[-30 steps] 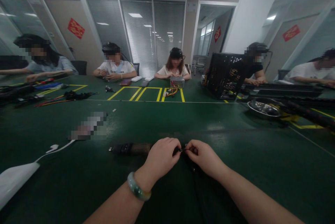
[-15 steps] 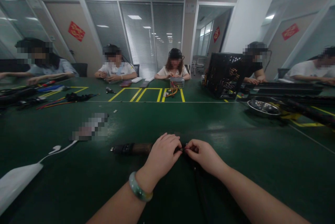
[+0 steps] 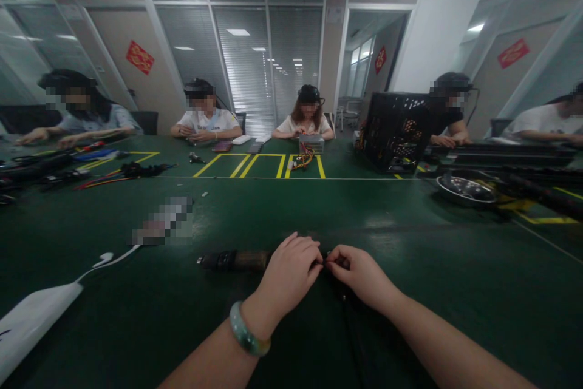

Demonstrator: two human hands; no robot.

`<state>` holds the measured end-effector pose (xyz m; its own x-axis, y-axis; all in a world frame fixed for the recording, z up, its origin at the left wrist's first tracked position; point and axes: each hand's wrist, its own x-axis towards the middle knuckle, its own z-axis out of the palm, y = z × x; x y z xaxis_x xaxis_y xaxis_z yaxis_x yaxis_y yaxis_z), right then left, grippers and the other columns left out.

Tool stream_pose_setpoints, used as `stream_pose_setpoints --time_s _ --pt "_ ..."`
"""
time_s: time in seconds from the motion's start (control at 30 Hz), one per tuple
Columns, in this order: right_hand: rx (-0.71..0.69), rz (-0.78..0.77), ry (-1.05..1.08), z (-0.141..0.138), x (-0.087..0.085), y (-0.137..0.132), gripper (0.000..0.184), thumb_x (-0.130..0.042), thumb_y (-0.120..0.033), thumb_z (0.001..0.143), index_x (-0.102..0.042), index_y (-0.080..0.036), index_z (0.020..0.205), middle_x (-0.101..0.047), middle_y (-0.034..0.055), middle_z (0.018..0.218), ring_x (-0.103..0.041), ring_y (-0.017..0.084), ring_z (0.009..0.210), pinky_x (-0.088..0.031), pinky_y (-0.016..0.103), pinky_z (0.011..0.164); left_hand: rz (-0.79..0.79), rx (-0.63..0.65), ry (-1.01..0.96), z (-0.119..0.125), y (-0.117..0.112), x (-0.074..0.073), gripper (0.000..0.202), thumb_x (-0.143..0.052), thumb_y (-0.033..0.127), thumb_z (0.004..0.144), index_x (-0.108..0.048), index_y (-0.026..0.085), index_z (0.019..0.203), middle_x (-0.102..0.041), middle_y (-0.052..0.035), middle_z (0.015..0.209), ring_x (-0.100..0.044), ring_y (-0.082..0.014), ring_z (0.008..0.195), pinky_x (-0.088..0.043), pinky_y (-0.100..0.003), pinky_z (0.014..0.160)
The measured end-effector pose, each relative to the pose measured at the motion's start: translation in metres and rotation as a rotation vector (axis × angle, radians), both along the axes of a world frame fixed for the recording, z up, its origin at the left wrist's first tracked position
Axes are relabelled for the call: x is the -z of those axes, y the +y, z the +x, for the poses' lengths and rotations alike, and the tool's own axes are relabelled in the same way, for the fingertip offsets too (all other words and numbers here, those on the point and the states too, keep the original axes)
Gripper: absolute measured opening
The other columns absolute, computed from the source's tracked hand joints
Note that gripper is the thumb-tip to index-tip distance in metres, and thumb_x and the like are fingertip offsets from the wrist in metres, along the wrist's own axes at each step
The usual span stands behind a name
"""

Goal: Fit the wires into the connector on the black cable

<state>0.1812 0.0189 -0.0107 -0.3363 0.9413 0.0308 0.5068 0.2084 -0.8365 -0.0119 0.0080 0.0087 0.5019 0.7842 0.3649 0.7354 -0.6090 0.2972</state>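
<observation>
A dark cylindrical power tool with a brownish barrel and a metal tip lies on the green table, its tip to the left; it looks like an electric screwdriver. My left hand is closed over its right end, fingers curled, and covers most of that part. Close beside it, my right hand is pinched at the tool's right end, thumb against forefinger. What sits between those fingertips is too small and dark to make out. A black cord runs from under my right hand toward me.
Left of my hands lie a white pouch, a white cable and a blurred-out flat item. Dark cables are at far left. A metal bowl and a black computer case stand right. Several people sit opposite.
The whole view has shifted slightly, so everything sits a little further right. My hands keep nearly the same grip at the tool's right end.
</observation>
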Motion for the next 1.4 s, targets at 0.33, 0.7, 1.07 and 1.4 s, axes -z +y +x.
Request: stream_pose_setpoints --time_s 0.33,0.7,1.07,1.4 --pt "0.000 0.000 0.002 -0.0004 0.0002 -0.0005 0.011 -0.057 -0.026 0.083 -0.065 -0.019 0.085 -0.067 -0.0002 0.077 -0.060 0.014 0.068 -0.044 0.022 0.061 0.015 -0.020 -0.006 0.0002 -0.0001 0.0010 0.010 -0.056 0.015 0.082 -0.059 0.021 0.090 -0.060 -0.0032 0.122 -0.050 -0.0207 0.120 -0.026 -0.049 0.111" --pt "0.010 0.005 0.004 -0.0003 0.0029 0.0009 0.010 -0.057 -0.026 0.083 -0.063 -0.019 0.083 -0.067 -0.0002 0.077 -0.061 0.014 0.068 -0.044 0.022 0.060 0.002 -0.031 -0.008 0.0006 0.0009 0.0038 0.011 -0.058 0.014 0.080 -0.057 0.021 0.089 -0.057 -0.0033 0.126 -0.045 -0.0212 0.125 -0.020 -0.049 0.113" --pt "0.013 -0.011 -0.002 -0.0019 -0.0038 -0.0033 0.009 -0.056 -0.025 0.083 -0.063 -0.019 0.083 -0.068 0.0000 0.079 -0.062 0.015 0.071 -0.045 0.023 0.063 -0.006 -0.015 0.004 -0.0010 -0.0003 0.0035 0.012 -0.056 0.014 0.083 -0.058 0.022 0.091 -0.054 -0.0018 0.131 -0.041 -0.0199 0.129 -0.017 -0.048 0.114" --pt "0.026 -0.021 0.015 -0.0038 -0.0055 -0.0040 0.009 -0.056 -0.024 0.082 -0.064 -0.018 0.081 -0.067 -0.0001 0.077 -0.062 0.015 0.070 -0.044 0.022 0.061 -0.003 -0.032 -0.010 -0.0015 -0.0003 0.0006 0.009 -0.058 0.016 0.083 -0.058 0.022 0.090 -0.056 -0.0019 0.128 -0.043 -0.0199 0.127 -0.016 -0.048 0.115"
